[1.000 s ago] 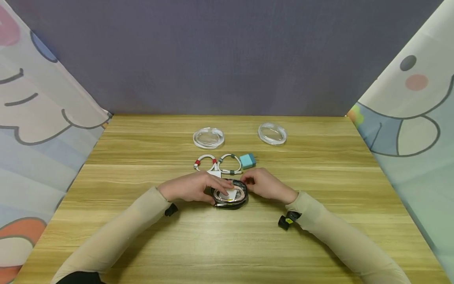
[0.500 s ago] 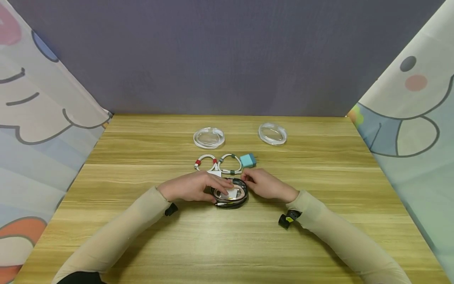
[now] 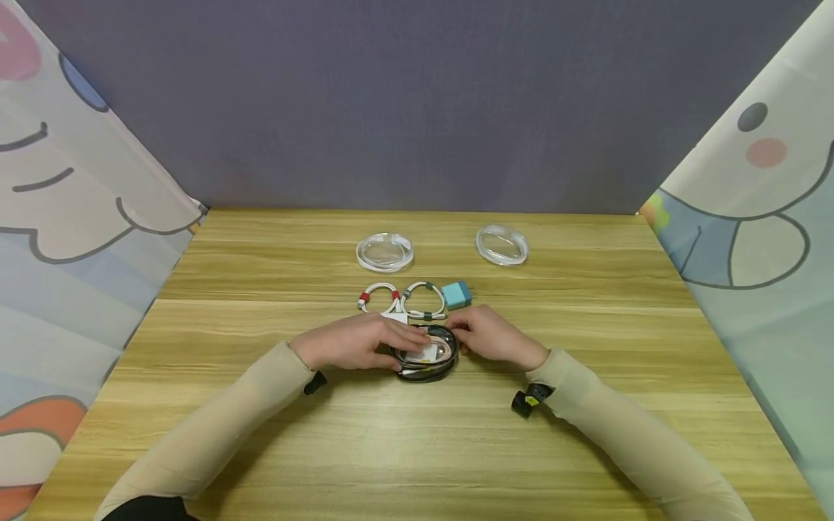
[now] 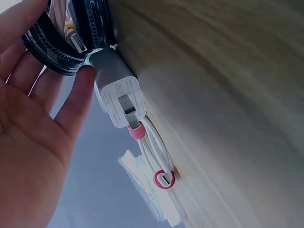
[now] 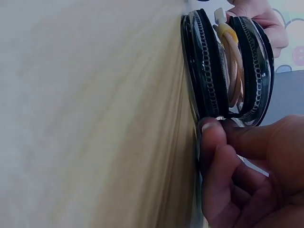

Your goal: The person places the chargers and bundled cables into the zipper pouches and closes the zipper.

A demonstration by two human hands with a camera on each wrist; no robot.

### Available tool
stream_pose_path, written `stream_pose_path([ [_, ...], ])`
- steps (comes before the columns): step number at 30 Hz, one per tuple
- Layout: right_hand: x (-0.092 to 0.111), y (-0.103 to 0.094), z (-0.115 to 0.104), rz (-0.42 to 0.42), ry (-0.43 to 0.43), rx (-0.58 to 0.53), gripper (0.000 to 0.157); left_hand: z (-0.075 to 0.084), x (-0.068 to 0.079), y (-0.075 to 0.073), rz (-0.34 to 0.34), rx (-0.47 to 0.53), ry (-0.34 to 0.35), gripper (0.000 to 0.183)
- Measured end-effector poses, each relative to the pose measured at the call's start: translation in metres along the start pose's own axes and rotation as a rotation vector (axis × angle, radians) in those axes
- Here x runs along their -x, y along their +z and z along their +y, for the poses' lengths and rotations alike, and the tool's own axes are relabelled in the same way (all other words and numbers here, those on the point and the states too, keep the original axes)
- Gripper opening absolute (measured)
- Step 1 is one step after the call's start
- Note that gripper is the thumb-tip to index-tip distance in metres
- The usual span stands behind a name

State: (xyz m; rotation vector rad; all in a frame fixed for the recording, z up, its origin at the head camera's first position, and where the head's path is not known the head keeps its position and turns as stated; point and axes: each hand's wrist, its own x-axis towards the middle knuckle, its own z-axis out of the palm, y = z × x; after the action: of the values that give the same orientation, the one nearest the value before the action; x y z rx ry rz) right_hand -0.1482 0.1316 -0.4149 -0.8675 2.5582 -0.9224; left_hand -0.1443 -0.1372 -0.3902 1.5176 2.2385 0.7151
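Observation:
An oval, see-through zip pouch [image 3: 430, 374] with black zippered edging rests on the wooden table. Inside lie a pinkish coiled cable [image 5: 231, 71] with a yellow tie and a white piece. My left hand [image 3: 361, 341] grips the pouch from the left, fingers spread over its top and thumb at the near side. At the opposite end my right hand [image 3: 491, 336] pinches the zipper where its two toothed edges meet. The pull itself is hidden between the fingertips. In the right wrist view the zipper edges [image 5: 209, 66] stand apart, with the cable showing between them.
Behind the pouch are a white charger plug [image 4: 121, 99], a white cable coil with red ties [image 3: 379, 287], another with dark ties [image 3: 405, 298] and a light blue charger plug [image 3: 454, 295]. Two clear round cases with white rims [image 3: 384, 268] [image 3: 502, 259] sit farther back.
My right hand has edged slightly away and to the right, still at the zipper end. The pouch has shifted a little the same way, while my left hand stays nearly in place.

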Motion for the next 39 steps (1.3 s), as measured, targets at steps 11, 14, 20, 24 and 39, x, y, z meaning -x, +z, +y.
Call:
stream_pose_path([
  [11, -0.011, -0.011, 0.005, -0.077, 0.059, -0.139, 0.017, -0.005, -0.005, 0.000, 0.066, -0.153, 0.039, 0.042],
  [14, -0.015, -0.014, 0.009, -0.106, 0.077, -0.167, 0.020, -0.005, -0.007, -0.001, 0.066, -0.205, 0.051, 0.046],
  [20, -0.019, -0.016, 0.014, -0.191, 0.129, -0.292, 0.021, -0.005, -0.014, -0.001, 0.036, -0.350, 0.115, 0.064],
  [24, -0.019, -0.016, 0.017, -0.215, 0.155, -0.365, 0.021, -0.006, -0.016, 0.001, 0.000, -0.420, 0.132, 0.070],
  [39, -0.006, -0.016, 0.018, -0.194, 0.177, -0.472, 0.020, -0.006, -0.016, 0.001, -0.015, -0.403, 0.112, 0.069],
])
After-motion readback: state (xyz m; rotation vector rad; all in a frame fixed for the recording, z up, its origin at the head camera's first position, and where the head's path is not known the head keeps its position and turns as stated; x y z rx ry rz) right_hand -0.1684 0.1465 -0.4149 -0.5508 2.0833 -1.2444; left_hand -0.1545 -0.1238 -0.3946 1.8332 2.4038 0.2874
